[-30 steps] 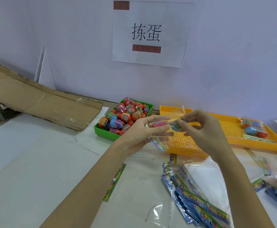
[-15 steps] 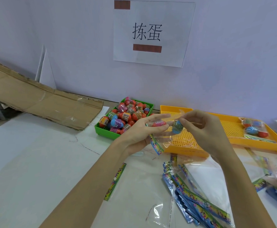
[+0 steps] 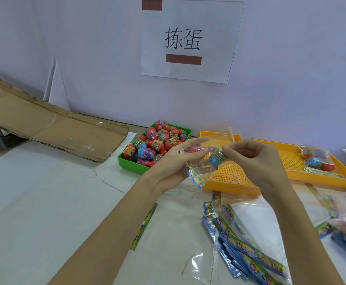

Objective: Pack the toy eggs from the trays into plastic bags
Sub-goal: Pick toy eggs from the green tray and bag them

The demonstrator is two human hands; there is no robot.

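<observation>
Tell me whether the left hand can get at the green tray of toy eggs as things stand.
Probably not yet: the left hand hovers beside the green plastic tray of toy eggs with nothing between, but it holds the clear plastic bag.

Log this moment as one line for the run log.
step: bagging | left hand: holds plastic bag | right hand: pinches blue egg at bag | green tray: full

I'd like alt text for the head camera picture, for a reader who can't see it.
Two bare hands hold a clear plastic bag above a white table: the left hand supports it while the right hand pushes in a blue toy egg. Behind are a green tray heaped with eggs and a yellow tray.
</observation>
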